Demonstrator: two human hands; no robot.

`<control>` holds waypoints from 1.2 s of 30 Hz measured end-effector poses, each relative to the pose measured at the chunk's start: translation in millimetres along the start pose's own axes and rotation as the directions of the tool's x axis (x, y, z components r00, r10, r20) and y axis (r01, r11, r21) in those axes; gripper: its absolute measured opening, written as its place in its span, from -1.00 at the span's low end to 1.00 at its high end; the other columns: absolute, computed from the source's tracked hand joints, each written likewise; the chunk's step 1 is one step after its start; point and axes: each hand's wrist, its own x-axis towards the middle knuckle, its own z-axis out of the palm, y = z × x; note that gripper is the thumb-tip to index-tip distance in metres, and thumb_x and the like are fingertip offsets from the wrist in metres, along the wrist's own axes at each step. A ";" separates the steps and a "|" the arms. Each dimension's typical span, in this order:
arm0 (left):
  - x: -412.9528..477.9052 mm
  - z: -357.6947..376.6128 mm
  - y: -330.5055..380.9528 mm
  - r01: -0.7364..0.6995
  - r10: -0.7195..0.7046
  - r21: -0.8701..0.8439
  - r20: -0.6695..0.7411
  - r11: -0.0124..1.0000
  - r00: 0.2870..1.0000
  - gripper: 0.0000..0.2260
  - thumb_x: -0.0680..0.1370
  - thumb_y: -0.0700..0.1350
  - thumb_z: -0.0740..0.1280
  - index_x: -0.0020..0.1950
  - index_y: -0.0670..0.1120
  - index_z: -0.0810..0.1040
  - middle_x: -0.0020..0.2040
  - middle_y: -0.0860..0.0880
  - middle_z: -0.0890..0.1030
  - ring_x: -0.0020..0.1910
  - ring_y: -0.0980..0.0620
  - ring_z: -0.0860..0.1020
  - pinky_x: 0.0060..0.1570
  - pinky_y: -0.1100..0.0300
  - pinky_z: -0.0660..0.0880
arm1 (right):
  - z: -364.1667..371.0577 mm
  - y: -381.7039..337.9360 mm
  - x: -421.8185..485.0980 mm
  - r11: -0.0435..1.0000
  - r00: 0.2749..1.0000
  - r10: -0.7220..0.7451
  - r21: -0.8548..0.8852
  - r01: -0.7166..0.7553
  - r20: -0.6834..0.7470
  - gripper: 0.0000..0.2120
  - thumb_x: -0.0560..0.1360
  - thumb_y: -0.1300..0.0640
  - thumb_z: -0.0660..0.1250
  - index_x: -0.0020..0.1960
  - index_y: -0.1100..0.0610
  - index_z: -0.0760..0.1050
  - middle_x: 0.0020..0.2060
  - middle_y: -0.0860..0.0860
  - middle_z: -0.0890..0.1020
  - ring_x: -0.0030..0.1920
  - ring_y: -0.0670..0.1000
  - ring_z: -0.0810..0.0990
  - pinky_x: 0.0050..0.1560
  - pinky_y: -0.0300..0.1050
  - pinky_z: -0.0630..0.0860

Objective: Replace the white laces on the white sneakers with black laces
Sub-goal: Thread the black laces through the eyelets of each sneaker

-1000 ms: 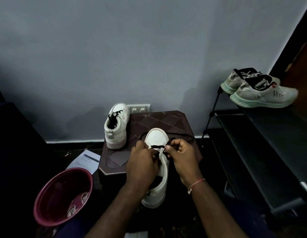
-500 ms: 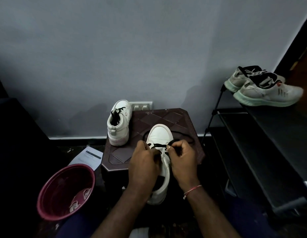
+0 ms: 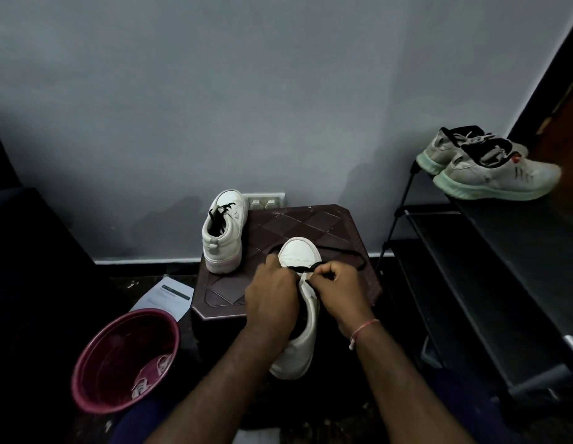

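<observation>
On the near edge of the dark brown quilted-pattern table [image 3: 311, 222], the white low-top sneaker [image 3: 306, 328] lies with its long axis running straight away from the person. Its toe rests on the table and points at the grey wall, while its heel hangs off the edge toward the lap. The flat black lace [image 3: 303, 268] crosses the lowest eyelets just behind the toe cap, and its slack trails away to the right over the table toward the right edge. The right hand [image 3: 338, 290] has its grip narrowed to a pinch on the lace at the right eyelet row, so it is the nearer hand to the loose length. The left hand [image 3: 272, 296] curls over the left side of the upper; whether it also pinches lace cannot be told, as the fingertips are hidden. The next pull probably calls for drawing the lace up and to the right, where the table lies open. The second white sneaker [image 3: 224, 232], already carrying black lacing, stands at the back left corner, well apart. The black shoe rack [image 3: 487, 283] stands beyond the right edge and could catch a long pull. A maroon plastic bucket [image 3: 125, 357] sits on the floor to the left.
</observation>
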 end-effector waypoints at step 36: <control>36.4 4.4 -5.2 -0.196 0.190 0.047 0.107 0.979 0.976 -0.82 0.50 -0.16 0.28 0.04 -0.11 0.62 0.19 -0.09 0.43 0.13 -0.12 0.38 0.09 0.09 0.42 | -13.4 -0.6 -28.8 0.982 0.965 -0.079 -0.149 0.119 0.250 -0.36 0.30 -0.07 0.33 0.35 0.13 0.46 0.08 -0.06 0.45 -0.03 -0.21 0.48 -0.05 -0.52 0.34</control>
